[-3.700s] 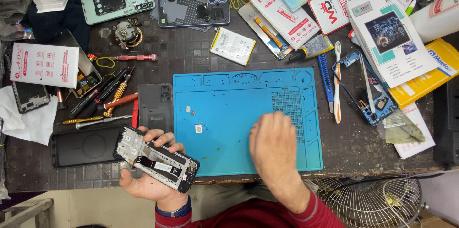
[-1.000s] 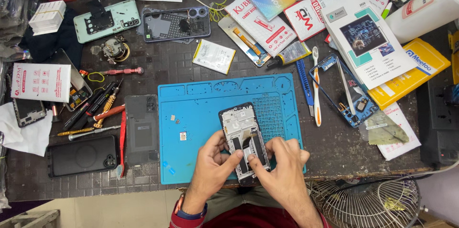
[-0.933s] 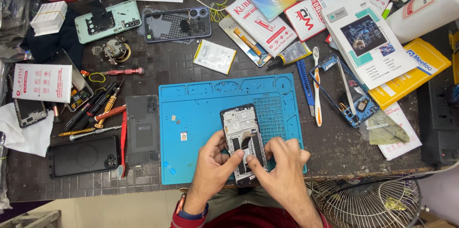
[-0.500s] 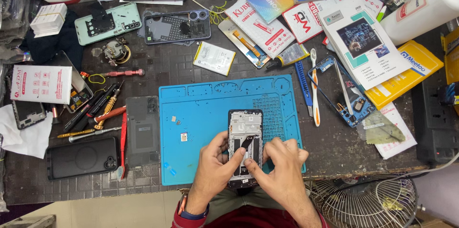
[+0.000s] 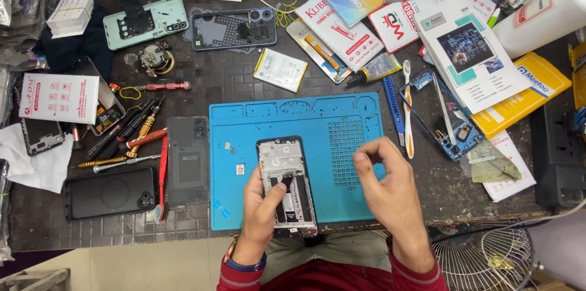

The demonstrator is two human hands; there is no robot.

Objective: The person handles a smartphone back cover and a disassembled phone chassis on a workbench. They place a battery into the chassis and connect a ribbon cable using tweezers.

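I see the left hand [image 5: 264, 199] lying on the opened phone frame [image 5: 285, 182], thumb and fingers pressed on its lower half, holding it flat. The frame lies upright along the near edge of the blue work mat [image 5: 342, 138], inner side up, its bottom end just over the mat's front rim.

The right hand [image 5: 386, 182] is lifted off the frame, hovering above the mat's right part — thumb and forefinger pinched together at the tips. Whether something tiny sits between them I cannot tell.

Left of the mat: a dark back cover [image 5: 187, 160], touching the mat's edge, then a black phone [image 5: 110, 192] lying flat. A row of screwdrivers [image 5: 131, 132] fans out above that phone. Right of the mat, a white toothbrush [image 5: 408, 108] beside a blue phone frame [image 5: 444, 126]. Behind the mat — a small battery [image 5: 280, 69].
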